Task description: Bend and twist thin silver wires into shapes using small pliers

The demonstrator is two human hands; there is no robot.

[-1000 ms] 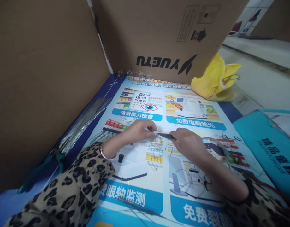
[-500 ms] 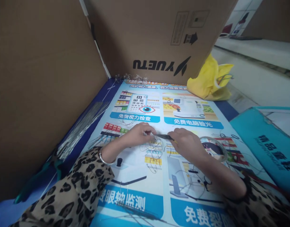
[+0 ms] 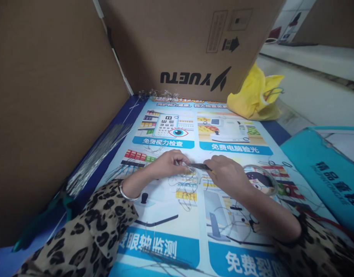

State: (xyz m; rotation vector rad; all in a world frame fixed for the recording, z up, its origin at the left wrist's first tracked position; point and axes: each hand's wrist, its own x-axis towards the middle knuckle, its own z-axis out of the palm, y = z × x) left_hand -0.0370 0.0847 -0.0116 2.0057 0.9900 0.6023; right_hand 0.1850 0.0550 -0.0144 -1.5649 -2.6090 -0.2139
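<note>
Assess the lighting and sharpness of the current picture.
Head view: dim, uneven light, brightest around the middle of the white-and-blue printed poster; head view: the left brown cardboard panel darkens downward; head view: the dark pointed metal tool in the right hand shows little detail; head view: strands of the silver wire bundle smear together.

The head camera is looking out from above the near end of the poster (image 3: 172, 200), facing forward and down along it, so its print is reading upright. The camera is sitting close, cutting off the poster's near end and catching the left hand (image 3: 171, 162) and right hand (image 3: 225, 169) over its middle. The view is reaching the cardboard (image 3: 177, 42) beyond the poster.
</note>
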